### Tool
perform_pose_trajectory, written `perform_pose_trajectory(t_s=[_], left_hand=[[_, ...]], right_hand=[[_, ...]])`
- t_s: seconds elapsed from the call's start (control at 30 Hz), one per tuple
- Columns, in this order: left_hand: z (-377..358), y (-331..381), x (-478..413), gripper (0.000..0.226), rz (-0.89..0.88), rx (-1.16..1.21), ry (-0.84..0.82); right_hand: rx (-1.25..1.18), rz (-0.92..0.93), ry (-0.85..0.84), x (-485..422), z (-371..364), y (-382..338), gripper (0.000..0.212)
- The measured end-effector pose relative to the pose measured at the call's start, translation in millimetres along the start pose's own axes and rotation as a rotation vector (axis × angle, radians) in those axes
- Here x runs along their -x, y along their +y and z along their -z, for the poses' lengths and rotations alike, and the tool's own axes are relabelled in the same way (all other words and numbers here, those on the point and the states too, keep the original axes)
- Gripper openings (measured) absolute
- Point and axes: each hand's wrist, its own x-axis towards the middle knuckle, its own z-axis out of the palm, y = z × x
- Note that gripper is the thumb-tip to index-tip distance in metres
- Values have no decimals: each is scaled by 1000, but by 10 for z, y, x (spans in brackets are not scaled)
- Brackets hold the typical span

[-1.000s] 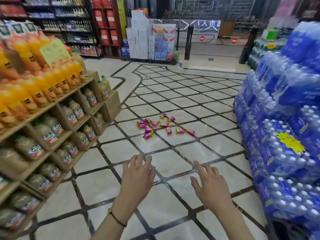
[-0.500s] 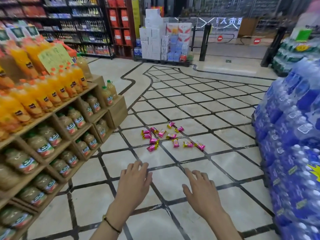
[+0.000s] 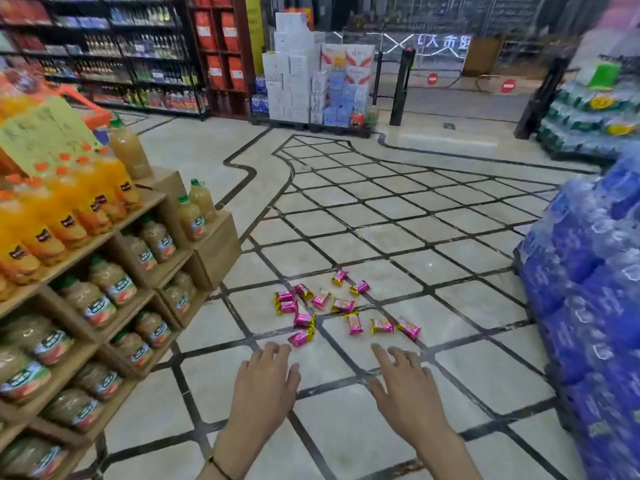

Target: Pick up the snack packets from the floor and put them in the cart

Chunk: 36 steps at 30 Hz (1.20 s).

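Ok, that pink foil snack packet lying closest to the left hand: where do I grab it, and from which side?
Probably best to pinch the pink foil snack packet across its narrow middle, coming straight down with the left hand. It lies flat on the tiled floor, so no edge is raised, and that hand is nearer.

A wooden display shelf [image 3: 218, 251] is carrying orange juice bottles [image 3: 62, 216] on its top tier and paler juice bottles [image 3: 114, 289] in its lower compartments. A yellow-green sign [image 3: 45, 136] is leaning above the shelf's orange bottles. Opposite the shelf, blue shrink-wrapped water packs [image 3: 588, 289] are piling high. Well behind the shelf, white cartons [image 3: 291, 84] are sitting stacked and a black gate post [image 3: 401, 88] is standing.
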Motion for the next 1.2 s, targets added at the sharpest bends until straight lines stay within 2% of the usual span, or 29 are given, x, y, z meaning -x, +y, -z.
perform_pose_trajectory(t_s=[0.2,0.43,0.7,0.93,1.1,1.2], left_hand=[[-70,-153,-1129,25,-75,-4,-23],[-419,-128,-2390,29,-105,49,-28],[-714,90,-3757,29,-144,93,-57],[-1086,-9,-4531,35,-123,136,-172],[-1453,-215,-4967,45,-91,154,-248],[-1757,-377,-5268,40,-132,152,-293]], right_hand=[[-22,-53,12,-960,101,-42,53],[-49,-42,-32,-2144,-32,120,60],[-119,-35,-74,-3780,-35,470,56],[-94,-41,-47,-4780,-61,777,56],[-72,-77,-125,-5336,-308,867,55],[-78,-104,-151,-5611,-518,882,54]])
